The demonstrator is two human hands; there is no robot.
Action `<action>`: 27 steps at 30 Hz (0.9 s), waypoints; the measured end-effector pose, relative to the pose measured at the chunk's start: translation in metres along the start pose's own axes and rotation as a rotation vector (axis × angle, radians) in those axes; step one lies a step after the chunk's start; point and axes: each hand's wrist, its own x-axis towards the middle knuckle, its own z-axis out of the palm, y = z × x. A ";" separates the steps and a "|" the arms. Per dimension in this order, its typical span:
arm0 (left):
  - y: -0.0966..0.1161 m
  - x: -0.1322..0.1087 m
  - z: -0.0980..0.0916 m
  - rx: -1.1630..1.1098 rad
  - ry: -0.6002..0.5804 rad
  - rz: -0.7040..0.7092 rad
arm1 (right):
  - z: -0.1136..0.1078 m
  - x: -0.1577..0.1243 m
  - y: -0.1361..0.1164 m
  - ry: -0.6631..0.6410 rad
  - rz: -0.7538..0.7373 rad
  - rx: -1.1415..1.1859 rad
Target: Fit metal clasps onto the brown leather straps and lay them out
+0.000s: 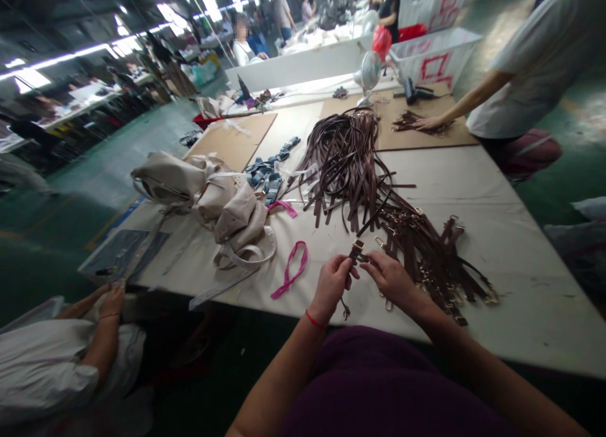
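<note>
Holding a brown leather strap up between both hands, above the tabletop and close to its near edge. Step in hand, judged from the hand positions: working at the metal fitting on the strap's upper end. The strap's lower end hangs below the left hand and ends in a small clasp.

Left fingers clenched around the strap. Right hand comes in from the other side; its fingers are closed at the fitting, but the exact grip is partly hidden.

Open room: bare cloth-pale surface lies between the left hand and a pink ribbon loop. On the right, little room: a heap of buckled brown straps lies just beside the right hand and runs toward the near edge. Beyond the hands, a loose bundle of plain brown straps spreads up the tabletop. Beige bags lie further left. At the far end, a co-worker's hand rests on a small strap heap.
</note>
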 end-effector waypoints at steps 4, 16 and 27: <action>-0.003 0.001 0.002 0.063 0.010 0.039 | 0.008 0.003 -0.002 0.034 0.032 -0.045; -0.004 0.002 0.004 0.119 0.024 0.070 | 0.004 0.007 -0.005 0.046 0.046 -0.003; -0.007 0.005 0.001 0.390 0.093 0.164 | -0.003 -0.001 0.006 0.046 0.215 0.260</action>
